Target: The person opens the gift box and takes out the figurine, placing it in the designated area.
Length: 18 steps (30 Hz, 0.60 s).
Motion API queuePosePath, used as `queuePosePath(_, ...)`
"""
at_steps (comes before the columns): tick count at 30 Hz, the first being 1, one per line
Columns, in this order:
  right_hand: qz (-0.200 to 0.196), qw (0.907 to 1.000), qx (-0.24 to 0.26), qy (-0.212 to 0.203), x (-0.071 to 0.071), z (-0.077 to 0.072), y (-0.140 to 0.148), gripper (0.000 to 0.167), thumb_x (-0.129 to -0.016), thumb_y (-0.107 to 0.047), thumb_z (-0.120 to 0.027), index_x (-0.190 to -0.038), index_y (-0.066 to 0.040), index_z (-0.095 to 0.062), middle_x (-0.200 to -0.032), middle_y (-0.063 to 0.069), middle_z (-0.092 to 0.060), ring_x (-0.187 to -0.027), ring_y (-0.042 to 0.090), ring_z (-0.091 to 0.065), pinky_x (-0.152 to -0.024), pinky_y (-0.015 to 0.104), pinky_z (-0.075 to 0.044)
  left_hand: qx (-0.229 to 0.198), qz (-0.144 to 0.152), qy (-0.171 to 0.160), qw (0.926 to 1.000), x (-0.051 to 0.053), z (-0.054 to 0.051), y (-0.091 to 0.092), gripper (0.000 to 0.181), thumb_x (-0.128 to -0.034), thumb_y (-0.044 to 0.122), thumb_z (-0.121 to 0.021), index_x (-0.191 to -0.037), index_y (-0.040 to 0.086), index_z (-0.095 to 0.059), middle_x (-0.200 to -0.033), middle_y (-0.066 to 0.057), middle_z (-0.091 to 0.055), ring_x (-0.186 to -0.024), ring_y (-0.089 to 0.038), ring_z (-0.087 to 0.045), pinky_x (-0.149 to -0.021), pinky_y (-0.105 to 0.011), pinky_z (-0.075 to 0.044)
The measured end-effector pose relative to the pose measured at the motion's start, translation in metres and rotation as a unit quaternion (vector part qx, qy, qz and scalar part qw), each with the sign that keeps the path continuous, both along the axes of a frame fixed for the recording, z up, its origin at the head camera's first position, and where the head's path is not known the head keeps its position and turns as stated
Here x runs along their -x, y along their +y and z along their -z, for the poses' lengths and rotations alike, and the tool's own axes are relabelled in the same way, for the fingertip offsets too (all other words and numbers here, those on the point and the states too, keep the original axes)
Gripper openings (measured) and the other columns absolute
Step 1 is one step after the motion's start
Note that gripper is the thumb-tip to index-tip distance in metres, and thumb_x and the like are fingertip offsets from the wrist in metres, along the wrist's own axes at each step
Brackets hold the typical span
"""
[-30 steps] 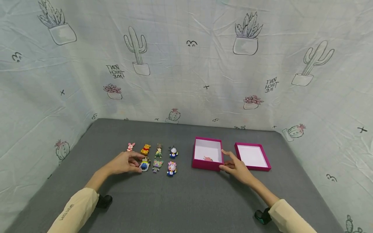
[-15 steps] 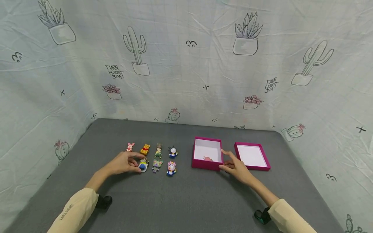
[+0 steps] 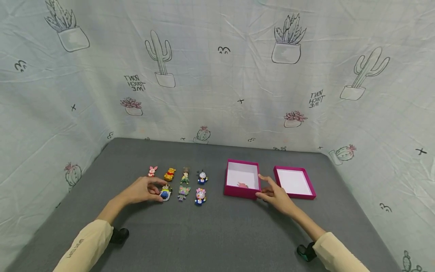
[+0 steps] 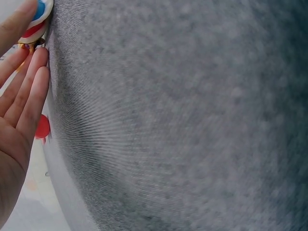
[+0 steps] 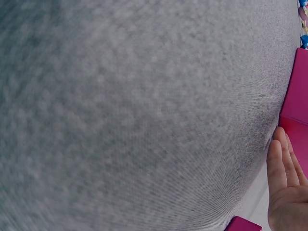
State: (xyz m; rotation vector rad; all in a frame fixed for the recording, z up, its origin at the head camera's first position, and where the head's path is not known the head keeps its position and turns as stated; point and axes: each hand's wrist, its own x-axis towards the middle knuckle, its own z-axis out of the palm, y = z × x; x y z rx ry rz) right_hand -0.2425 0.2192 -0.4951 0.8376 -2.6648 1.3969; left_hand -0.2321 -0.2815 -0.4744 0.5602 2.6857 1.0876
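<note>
In the head view my left hand pinches a small blue-and-yellow figurine with a white base. The left wrist view shows the thumb and fingertips on either side of this figurine. To its right stand a green-and-purple figurine and a figurine with a pink top. Behind them is a row with a pink piglet figurine, a yellow bear figurine, a green-clad figurine and a dark-blue figurine. My right hand rests against the right side of a magenta box, fingers mostly straight.
Inside the box lies a pink item, partly hidden by the near wall. Right of the box lies its magenta lid, white inside up. A grey cloth covers the table. Printed white fabric hangs behind.
The blue-and-yellow figurine has slid a little to the left with my left hand, away from the green-and-purple one. My right hand and the box have stayed in place.
</note>
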Motion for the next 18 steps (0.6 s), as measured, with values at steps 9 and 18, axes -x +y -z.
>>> queuePosePath(9,0.004,1.0000,-0.002,-0.002,-0.0008,0.0011,0.0007,0.066,-0.089,-0.015,-0.069,-0.145,-0.004,-0.036,-0.114,0.024,-0.062,-0.094,0.027,-0.065,-0.076,0.028,-0.055,0.012,-0.006,0.008,0.9999,0.0004,0.0018,0.0000,0.068,-0.0703,0.029,-0.086,-0.124,-0.004,-0.060,-0.097,-0.003,-0.068,-0.084,-0.015,-0.063,-0.071,-0.026,-0.054)
queuePosePath(18,0.002,1.0000,0.000,-0.005,-0.0013,0.0012,0.0004,0.066,-0.090,-0.015,-0.068,-0.146,-0.003,-0.035,-0.114,0.024,-0.062,-0.096,0.029,-0.065,-0.076,0.029,-0.054,0.002,-0.020,0.018,0.9996,-0.0027,-0.0020,-0.0041,0.065,-0.0713,0.029,-0.085,-0.124,-0.002,-0.061,-0.109,-0.010,-0.067,-0.085,-0.013,-0.064,-0.074,-0.027,-0.054)
